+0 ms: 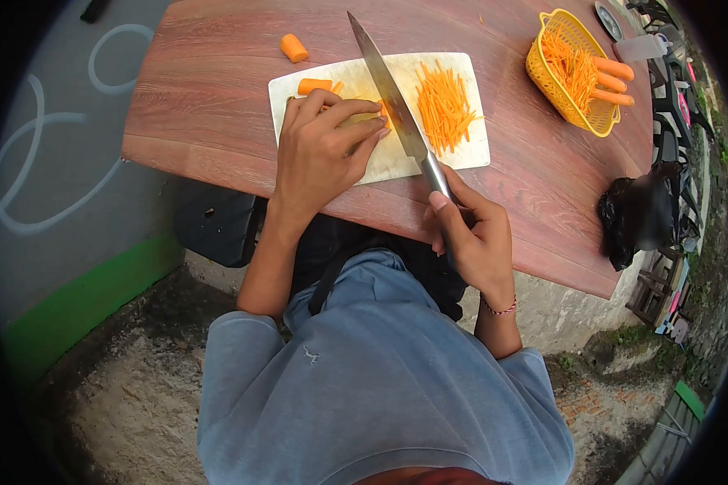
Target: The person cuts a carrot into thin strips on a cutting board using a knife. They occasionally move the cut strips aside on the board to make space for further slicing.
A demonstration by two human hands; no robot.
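In my right hand point(471, 222) is the handle of a large kitchen knife point(386, 85), its blade pointing away over a white cutting board point(388, 168). My left hand point(322, 145) rests on the board's left half, fingers curled and pressing down on carrot slices point(385, 115) beside the blade. These slices are mostly covered by the fingers. Just beyond that hand lies a cut carrot piece point(314, 86). Right of the knife is a pile of thin carrot strips point(445, 107). Another carrot chunk point(294, 48) sits on the table behind the board.
The reddish wooden table point(218, 105) has its near edge at my waist. A yellow basket point(554, 93) at the far right holds shredded carrot and several whole carrots point(613, 68). Behind it is a translucent bottle point(641, 48). A black plastic bag point(619, 218) hangs at the right edge.
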